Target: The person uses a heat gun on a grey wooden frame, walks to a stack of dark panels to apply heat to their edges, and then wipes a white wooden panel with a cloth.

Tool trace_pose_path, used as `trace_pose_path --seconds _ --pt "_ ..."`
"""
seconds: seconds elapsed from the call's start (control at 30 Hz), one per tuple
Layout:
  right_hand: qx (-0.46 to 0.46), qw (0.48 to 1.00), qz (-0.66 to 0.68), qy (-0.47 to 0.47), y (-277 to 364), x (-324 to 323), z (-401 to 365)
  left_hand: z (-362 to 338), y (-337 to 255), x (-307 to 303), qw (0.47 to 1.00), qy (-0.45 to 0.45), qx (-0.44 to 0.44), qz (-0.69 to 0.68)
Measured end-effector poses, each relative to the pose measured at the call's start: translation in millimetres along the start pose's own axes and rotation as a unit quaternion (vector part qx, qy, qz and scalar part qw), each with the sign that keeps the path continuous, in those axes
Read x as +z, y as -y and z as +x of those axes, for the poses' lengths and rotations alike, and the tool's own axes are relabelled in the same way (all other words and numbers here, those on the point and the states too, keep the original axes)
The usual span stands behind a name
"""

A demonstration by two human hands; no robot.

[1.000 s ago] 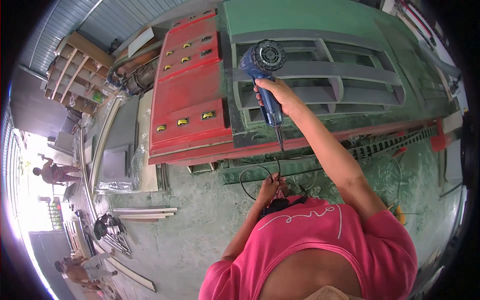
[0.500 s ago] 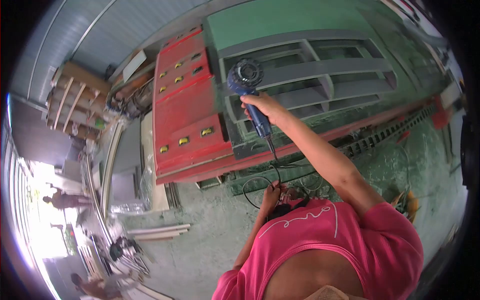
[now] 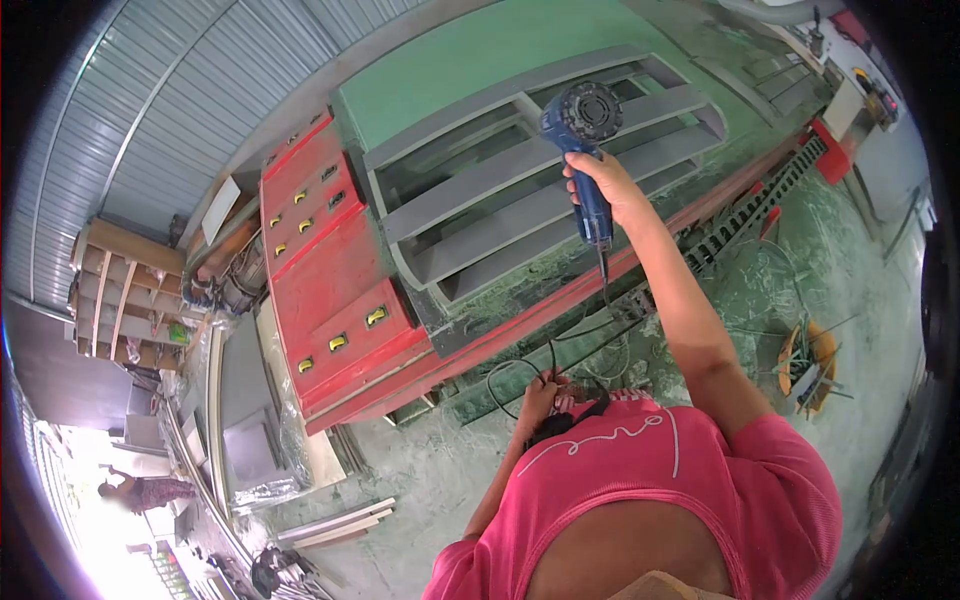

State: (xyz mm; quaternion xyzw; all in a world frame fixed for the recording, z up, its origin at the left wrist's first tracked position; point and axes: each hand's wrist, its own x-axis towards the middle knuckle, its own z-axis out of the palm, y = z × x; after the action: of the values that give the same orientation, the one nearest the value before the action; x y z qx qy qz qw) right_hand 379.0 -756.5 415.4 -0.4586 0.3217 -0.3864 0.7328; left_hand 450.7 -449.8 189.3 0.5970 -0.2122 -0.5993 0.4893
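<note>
My right hand (image 3: pixel 608 186) is wrapped round the handle of a blue heat gun (image 3: pixel 585 115), its vented round back turned up towards me. The heat gun is held over a grey slatted frame (image 3: pixel 470 195) with long openings, which lies on the green tabletop (image 3: pixel 430 75). From the handle a black power cord (image 3: pixel 606 270) runs down and loops towards my body. Close to my waist, my left hand (image 3: pixel 543 396) is closed on a part of this cord. The heat gun's nozzle is hidden behind its body.
Red panels (image 3: pixel 335 270) with yellow fittings adjoin the tabletop on the left. A black cable chain (image 3: pixel 740 215) runs along the near edge. On the floor are a yellow container of rods (image 3: pixel 808 365) and wooden strips (image 3: pixel 340 525). Another person (image 3: pixel 150 492) is far left.
My right hand has carried the heat gun to the right across the slatted frame. The view has shifted, and my left hand stays at the cord.
</note>
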Motion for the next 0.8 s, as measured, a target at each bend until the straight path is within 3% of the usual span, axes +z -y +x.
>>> trace_pose_path --seconds 0.33,0.43,0.5,0.8 --pt "0.005 1.0 0.023 -0.006 -2 -32 5 8 24 -6 0.998 0.05 0.005 -0.021" --pt "0.015 1.0 0.02 -0.011 -7 -37 6 9 25 -3 0.998 0.058 -0.028 -0.015" --pt "0.017 1.0 0.024 -0.012 -9 -40 4 8 25 3 1.0 0.01 -0.022 -0.007" --pt "0.004 1.0 0.02 0.001 15 -84 3 17 34 26 0.999 0.016 -0.019 -0.022"
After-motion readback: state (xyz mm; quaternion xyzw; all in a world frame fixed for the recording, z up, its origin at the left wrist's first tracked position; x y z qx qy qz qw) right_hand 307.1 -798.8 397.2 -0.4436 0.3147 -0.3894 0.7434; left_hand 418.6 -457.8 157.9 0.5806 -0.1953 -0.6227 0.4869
